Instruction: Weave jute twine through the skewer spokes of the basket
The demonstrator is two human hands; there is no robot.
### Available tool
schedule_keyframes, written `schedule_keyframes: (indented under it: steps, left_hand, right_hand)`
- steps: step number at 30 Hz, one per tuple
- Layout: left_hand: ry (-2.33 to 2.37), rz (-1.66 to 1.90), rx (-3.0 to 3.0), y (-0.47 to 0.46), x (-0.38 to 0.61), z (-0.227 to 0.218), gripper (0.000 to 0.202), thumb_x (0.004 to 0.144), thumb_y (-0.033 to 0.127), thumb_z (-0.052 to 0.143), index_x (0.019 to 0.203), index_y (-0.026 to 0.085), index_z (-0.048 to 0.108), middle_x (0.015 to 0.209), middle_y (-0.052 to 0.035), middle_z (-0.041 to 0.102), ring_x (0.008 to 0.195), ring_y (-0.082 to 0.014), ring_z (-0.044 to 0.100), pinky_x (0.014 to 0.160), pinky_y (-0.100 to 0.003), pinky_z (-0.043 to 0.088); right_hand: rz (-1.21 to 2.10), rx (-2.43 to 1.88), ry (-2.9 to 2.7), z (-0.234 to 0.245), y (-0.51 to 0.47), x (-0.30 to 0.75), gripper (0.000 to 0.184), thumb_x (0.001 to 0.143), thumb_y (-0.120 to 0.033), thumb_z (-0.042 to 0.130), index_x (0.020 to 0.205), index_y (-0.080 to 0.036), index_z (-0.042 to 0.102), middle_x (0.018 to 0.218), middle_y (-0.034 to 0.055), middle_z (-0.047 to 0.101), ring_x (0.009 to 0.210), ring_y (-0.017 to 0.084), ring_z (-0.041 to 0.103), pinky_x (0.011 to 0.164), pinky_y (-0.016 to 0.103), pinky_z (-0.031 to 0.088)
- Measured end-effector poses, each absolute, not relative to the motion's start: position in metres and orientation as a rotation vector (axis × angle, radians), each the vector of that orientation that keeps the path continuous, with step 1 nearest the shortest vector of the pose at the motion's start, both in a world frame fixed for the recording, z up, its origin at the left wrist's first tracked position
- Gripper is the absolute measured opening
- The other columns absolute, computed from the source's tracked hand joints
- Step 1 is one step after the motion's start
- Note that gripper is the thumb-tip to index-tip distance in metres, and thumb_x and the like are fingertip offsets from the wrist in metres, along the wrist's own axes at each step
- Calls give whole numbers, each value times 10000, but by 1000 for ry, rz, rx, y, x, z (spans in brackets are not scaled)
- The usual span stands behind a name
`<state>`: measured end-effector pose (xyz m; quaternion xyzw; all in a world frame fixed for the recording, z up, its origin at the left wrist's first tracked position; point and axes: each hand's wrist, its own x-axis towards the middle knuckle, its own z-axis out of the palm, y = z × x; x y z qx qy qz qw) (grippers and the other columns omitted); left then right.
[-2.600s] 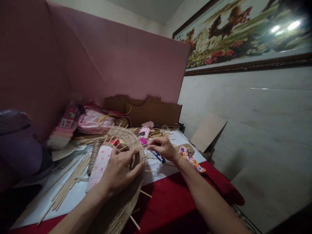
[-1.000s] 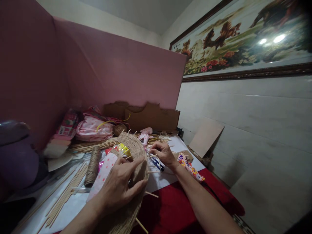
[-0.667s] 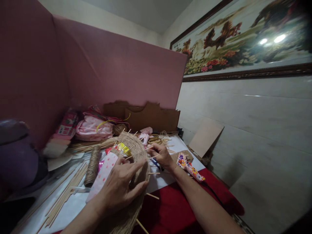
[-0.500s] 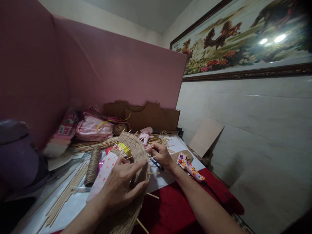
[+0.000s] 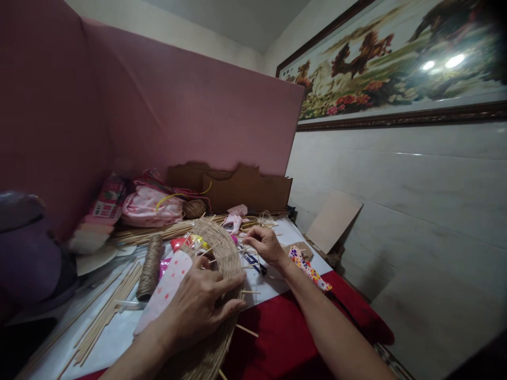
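A round woven twine piece (image 5: pixel 222 253) with thin wooden skewers sticking out of its rim stands tilted on the table. My left hand (image 5: pixel 200 306) grips its near face, fingers wrapped over the weave and thumb along the rim. My right hand (image 5: pixel 265 245) is to the right of the rim, fingers pinched on a thin strand of twine among the skewer tips. A pink dotted cloth (image 5: pixel 164 290) lies just left of my left hand.
A twine spool (image 5: pixel 149 266) and loose wooden sticks (image 5: pixel 105 316) lie on the white table to the left. A flowered glue gun (image 5: pixel 307 269), blue-handled tool (image 5: pixel 253 261), pink bag (image 5: pixel 152 206) and cardboard pieces (image 5: pixel 245 187) surround the work. Red cloth (image 5: pixel 293 327) covers the near edge.
My right hand has shifted slightly away from the rim and back, working the strand. My left hand keeps its grip. The camera view moved a little.
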<state>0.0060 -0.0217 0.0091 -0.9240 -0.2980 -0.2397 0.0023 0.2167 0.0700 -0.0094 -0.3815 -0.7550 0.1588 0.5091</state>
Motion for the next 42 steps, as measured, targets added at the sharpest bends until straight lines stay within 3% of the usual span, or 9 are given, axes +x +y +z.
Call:
schedule_keyframes:
  steps: [16, 23, 30, 42]
  left_hand:
    - [-998, -770, -3084, -31, 9, 9, 390, 836, 480, 490, 1189, 333, 569, 802, -14, 694, 712, -196, 556, 800, -423, 325]
    - [-1064, -778, -3029, -26, 3, 17, 392, 852, 469, 467, 1211, 334, 545, 734, 3, 672, 642, -178, 531, 766, -415, 322]
    - [-1036, -737, -3049, -27, 6, 12, 389, 835, 479, 494, 1195, 343, 551, 760, 10, 679, 674, -192, 557, 810, -447, 314]
    - [-959, -712, -3112, -33, 9, 14, 395, 841, 476, 488, 1195, 314, 553, 769, 4, 676, 694, -185, 568, 843, -445, 294]
  right_hand:
    - [690, -819, -1942, 6, 69, 231, 154, 703, -277, 705, 642, -146, 651, 639, 0, 604, 607, 108, 525, 575, 229, 410]
    - [436, -765, -2116, 14, 67, 244, 72, 757, -224, 668, 739, -173, 716, 684, 18, 586, 634, 113, 526, 574, 240, 408]
    - [182, -746, -2033, 7, 68, 227, 47, 755, -195, 680, 712, -180, 689, 696, 18, 578, 658, 125, 530, 620, 250, 409]
    - [164, -693, -1998, 0, 72, 225, 87, 790, -177, 634, 814, -186, 717, 739, 28, 583, 693, 125, 542, 620, 235, 414]
